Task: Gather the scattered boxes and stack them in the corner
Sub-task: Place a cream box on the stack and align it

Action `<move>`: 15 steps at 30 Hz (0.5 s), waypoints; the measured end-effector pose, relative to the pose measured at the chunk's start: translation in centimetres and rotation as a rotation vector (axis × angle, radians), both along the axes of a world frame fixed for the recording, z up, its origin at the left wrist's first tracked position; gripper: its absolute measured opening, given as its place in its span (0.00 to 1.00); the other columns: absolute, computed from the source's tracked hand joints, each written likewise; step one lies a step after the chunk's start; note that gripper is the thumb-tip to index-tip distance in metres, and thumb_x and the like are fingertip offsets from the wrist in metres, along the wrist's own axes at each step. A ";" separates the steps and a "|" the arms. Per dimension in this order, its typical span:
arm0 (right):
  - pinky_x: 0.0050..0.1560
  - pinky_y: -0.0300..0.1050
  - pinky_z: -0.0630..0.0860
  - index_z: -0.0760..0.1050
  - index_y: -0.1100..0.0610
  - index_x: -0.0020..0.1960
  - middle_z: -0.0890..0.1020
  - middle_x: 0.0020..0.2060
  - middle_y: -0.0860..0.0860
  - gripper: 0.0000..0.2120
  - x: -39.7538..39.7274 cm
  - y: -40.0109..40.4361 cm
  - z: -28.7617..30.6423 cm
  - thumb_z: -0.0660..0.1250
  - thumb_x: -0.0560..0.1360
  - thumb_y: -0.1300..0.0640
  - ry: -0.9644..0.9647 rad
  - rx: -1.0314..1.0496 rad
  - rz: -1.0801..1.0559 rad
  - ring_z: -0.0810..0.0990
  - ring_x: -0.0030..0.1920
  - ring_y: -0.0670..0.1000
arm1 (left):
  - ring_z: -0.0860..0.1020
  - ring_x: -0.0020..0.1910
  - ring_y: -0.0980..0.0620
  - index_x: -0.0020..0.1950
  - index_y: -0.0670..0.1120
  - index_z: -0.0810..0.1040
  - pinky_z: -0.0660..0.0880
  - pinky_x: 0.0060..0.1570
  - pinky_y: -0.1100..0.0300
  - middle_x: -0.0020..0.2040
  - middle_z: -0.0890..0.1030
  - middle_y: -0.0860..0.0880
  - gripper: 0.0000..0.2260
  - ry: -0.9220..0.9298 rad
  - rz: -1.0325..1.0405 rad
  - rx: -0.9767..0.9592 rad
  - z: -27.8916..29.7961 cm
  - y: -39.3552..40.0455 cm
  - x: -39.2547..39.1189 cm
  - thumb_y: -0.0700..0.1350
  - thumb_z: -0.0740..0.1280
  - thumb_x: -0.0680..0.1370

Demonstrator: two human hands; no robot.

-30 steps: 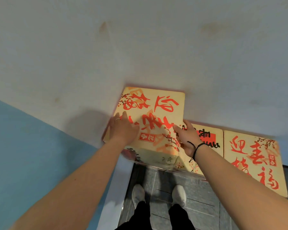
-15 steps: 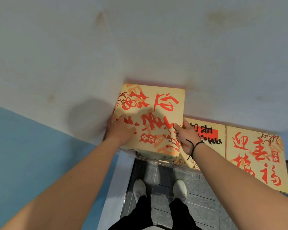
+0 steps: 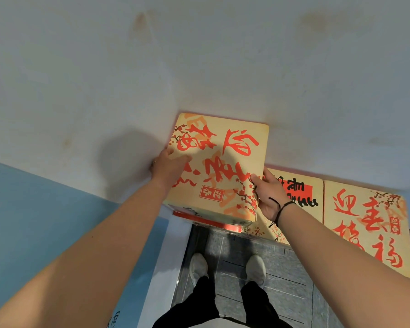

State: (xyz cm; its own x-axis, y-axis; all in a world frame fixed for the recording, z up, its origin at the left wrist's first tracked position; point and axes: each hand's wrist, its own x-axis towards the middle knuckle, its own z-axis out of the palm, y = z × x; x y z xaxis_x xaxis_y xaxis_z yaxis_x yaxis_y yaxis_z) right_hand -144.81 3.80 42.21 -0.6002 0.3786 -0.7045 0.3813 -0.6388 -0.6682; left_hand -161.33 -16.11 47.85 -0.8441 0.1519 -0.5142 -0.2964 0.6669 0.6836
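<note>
Nearest, two pale shoes point(image 3: 227, 268) stand on the grey tiled floor point(image 3: 282, 280). Above them, the left hand point(image 3: 167, 165) grips the left edge of the top box point(image 3: 219, 166), fingers curled round it. The right hand point(image 3: 269, 194), a black cord at the wrist, grips the right edge, thumb on the lid. The box is tan card printed with red calligraphy and plum blossom, its lid square. It sits on a red-edged box point(image 3: 206, 220) in the corner, against the white wall point(image 3: 199, 55). Two similar boxes point(image 3: 365, 223) line the wall's foot to the right.
</note>
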 end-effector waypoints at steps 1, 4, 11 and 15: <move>0.57 0.65 0.82 0.66 0.45 0.78 0.86 0.59 0.55 0.24 -0.1 -0.1 0.0 0.61 0.85 0.60 0.001 -0.004 -0.005 0.87 0.56 0.58 | 0.86 0.46 0.48 0.63 0.58 0.75 0.83 0.47 0.50 0.51 0.86 0.54 0.21 0.008 -0.010 -0.003 0.0 0.0 0.1 0.58 0.69 0.71; 0.57 0.65 0.82 0.67 0.46 0.78 0.86 0.57 0.56 0.23 -0.1 -0.1 0.0 0.61 0.85 0.61 0.007 -0.025 -0.018 0.87 0.55 0.58 | 0.86 0.46 0.48 0.60 0.58 0.76 0.84 0.49 0.49 0.50 0.86 0.54 0.19 0.022 -0.007 0.006 0.1 0.0 0.2 0.59 0.68 0.71; 0.57 0.67 0.82 0.71 0.46 0.71 0.87 0.55 0.57 0.18 0.0 -0.2 -0.2 0.60 0.85 0.61 -0.004 -0.035 -0.023 0.86 0.56 0.62 | 0.85 0.47 0.47 0.56 0.56 0.77 0.83 0.52 0.47 0.48 0.86 0.53 0.18 0.013 0.052 -0.010 0.2 0.2 0.5 0.63 0.66 0.70; 0.56 0.69 0.81 0.69 0.42 0.73 0.86 0.57 0.58 0.21 0.2 -0.8 -0.3 0.59 0.86 0.62 -0.008 -0.027 -0.047 0.87 0.55 0.61 | 0.85 0.47 0.48 0.54 0.56 0.76 0.83 0.51 0.48 0.48 0.86 0.53 0.16 -0.001 0.077 -0.034 0.2 0.3 0.3 0.64 0.66 0.73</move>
